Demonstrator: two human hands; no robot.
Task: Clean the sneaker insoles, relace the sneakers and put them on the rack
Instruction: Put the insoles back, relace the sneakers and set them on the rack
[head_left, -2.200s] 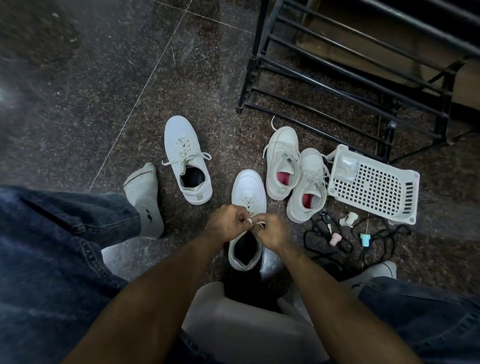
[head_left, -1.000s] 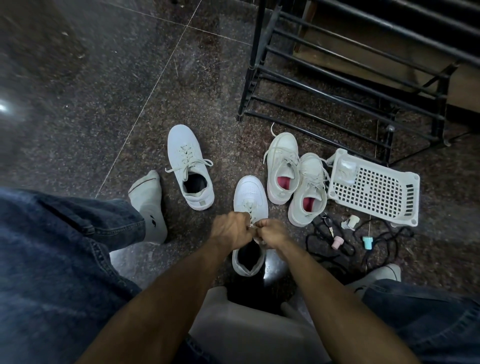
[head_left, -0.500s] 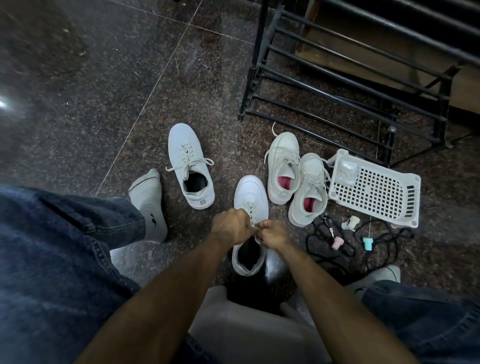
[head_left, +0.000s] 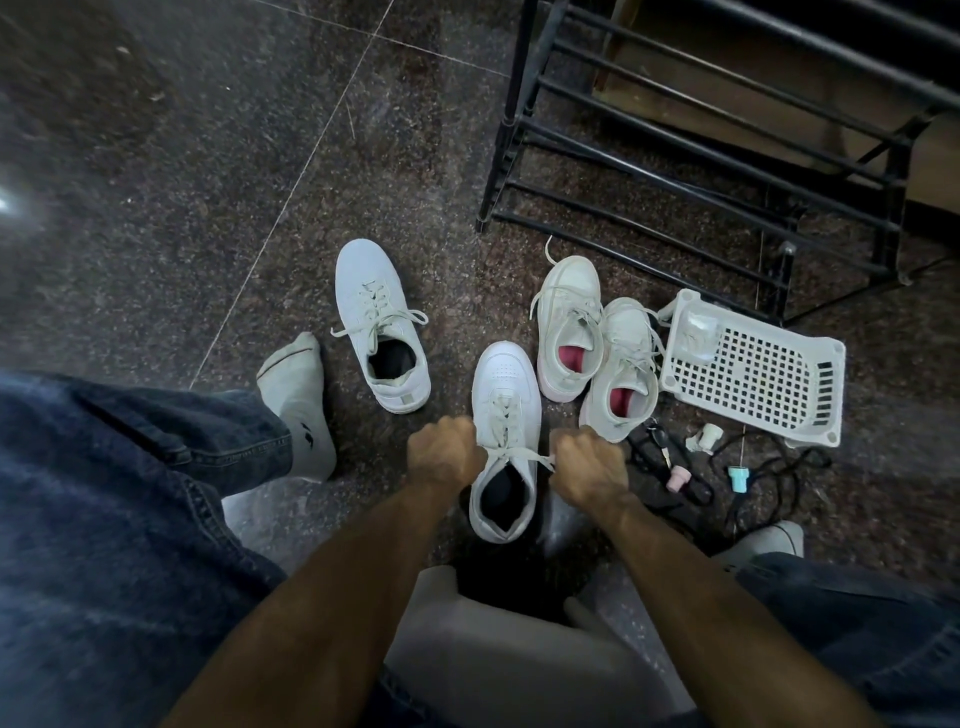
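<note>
Left hand (head_left: 445, 453) and right hand (head_left: 588, 464), each gripping a lace (head_left: 524, 455) end, either side of white sneaker (head_left: 504, 410) on floor (head_left: 208, 182).

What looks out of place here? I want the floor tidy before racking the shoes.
The white basket lies tipped on its side beside the pink-lined sneakers. Small caps and a tangle of dark cords are strewn on the floor in front of it.
</note>
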